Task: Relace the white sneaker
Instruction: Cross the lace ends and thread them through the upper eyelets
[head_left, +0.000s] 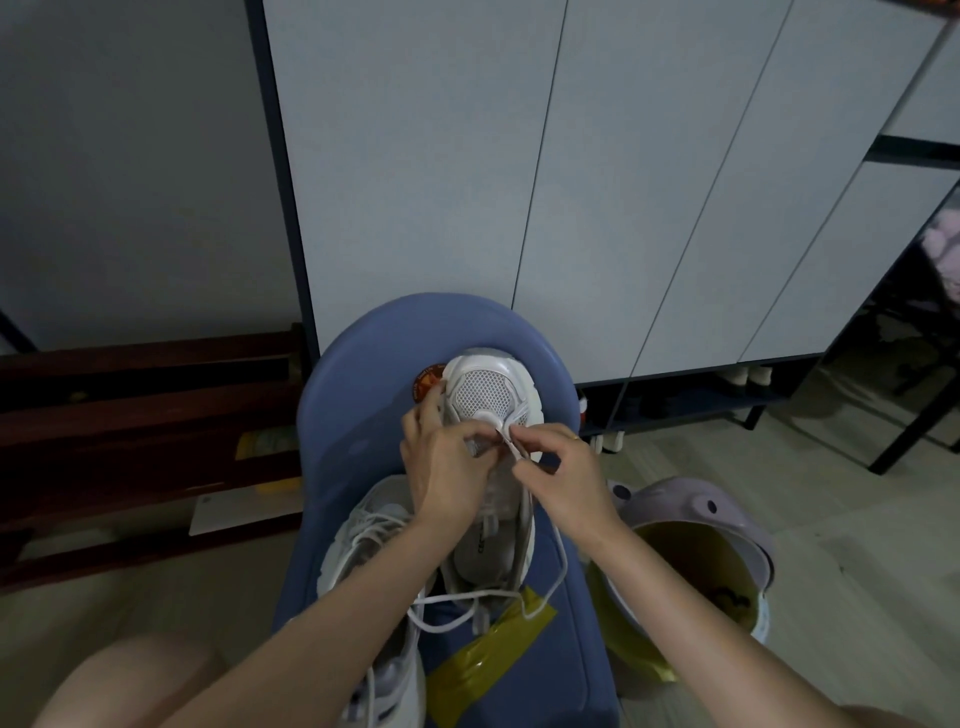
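Note:
A white sneaker (488, 395) lies on a blue padded seat (374, 353), toe pointing away from me. My left hand (447, 462) grips the sneaker's left side near the lowest eyelets, thumb and fingers pinching there. My right hand (566, 478) pinches the white lace (511, 444) just below the mesh toe. The loose lace (452, 597) trails back over the seat toward me. A second white sneaker (379, 571), laced, lies to the left, partly under my left forearm.
A lilac bin (701, 525) with a yellow liner stands on the floor at right. Yellow tape (488, 654) patches the seat. Grey cabinet doors (571, 182) rise behind, a dark wooden bench (145, 405) at left, black table legs (914, 395) at right.

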